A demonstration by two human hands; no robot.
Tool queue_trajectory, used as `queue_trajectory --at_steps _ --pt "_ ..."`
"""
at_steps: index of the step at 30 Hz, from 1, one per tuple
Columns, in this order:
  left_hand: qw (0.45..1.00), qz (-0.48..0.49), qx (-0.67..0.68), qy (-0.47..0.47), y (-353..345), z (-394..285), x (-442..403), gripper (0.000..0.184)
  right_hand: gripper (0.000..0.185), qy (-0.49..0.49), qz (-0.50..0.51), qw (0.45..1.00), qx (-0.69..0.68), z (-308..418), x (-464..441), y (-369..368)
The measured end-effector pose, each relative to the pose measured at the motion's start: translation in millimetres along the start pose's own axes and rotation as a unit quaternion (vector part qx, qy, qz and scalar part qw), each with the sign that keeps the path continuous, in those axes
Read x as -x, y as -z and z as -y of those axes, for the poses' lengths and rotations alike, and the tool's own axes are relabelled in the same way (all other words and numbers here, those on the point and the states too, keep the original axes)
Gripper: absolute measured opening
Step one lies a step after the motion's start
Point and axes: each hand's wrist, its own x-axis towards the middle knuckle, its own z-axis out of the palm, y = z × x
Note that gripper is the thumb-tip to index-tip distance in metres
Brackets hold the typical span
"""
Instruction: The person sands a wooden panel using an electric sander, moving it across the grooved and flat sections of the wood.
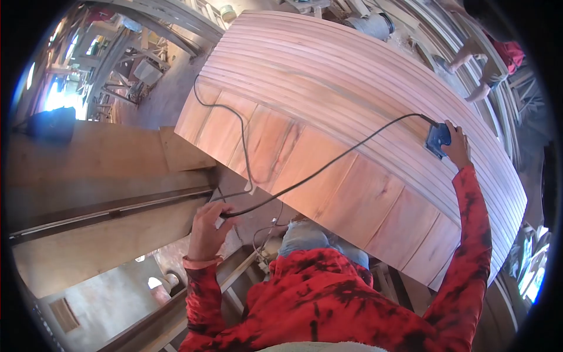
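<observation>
My right hand (461, 148) is wrapped round a dark blue power sander (437, 141), which rests on the ribbed part of a large wooden panel (316, 182). From the sander a black cord (334, 170) arcs across the panel to the left. My left hand (206, 233) pinches this cord beyond the panel's near edge, with fingers and thumb closed on it. More cord loops over the plain boards at the panel's left end. Grooved strips cover the far side of the panel; flat boards with visible grain make up the near side.
Plywood sheets (99, 155) stand to the left, close to my left hand. Another person (484, 79) is at the upper right, beyond the panel. A clear plastic container (372, 26) sits past the far edge. Timber pieces (170, 29) lie at the back left.
</observation>
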Motion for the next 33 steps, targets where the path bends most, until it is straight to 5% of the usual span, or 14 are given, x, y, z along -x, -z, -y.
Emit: queue_trajectory --at_steps 10,22,25,28,30,33 --pt "0.953 0.004 -0.303 0.018 49 274 22 0.025 0.085 0.09 0.012 0.996 0.02 132 -61 -6" --pt "0.892 0.066 -0.408 0.183 185 391 5 0.024 0.079 0.116 0.024 0.992 0.032 259 -122 -1" --pt "0.909 0.018 -0.36 0.207 182 416 7 0.021 0.08 0.127 0.009 0.991 0.03 274 -136 -9" --pt "0.93 -0.069 -0.344 0.107 165 434 12 0.022 0.08 0.13 0.016 0.991 0.03 288 -148 -11" --pt "0.937 -0.009 -0.236 0.257 159 436 16 0.027 0.08 0.134 0.019 0.99 0.035 297 -155 -12" --pt "0.947 -0.049 -0.185 0.257 150 414 48 0.03 0.08 0.148 0.004 0.989 0.022 322 -182 -11"
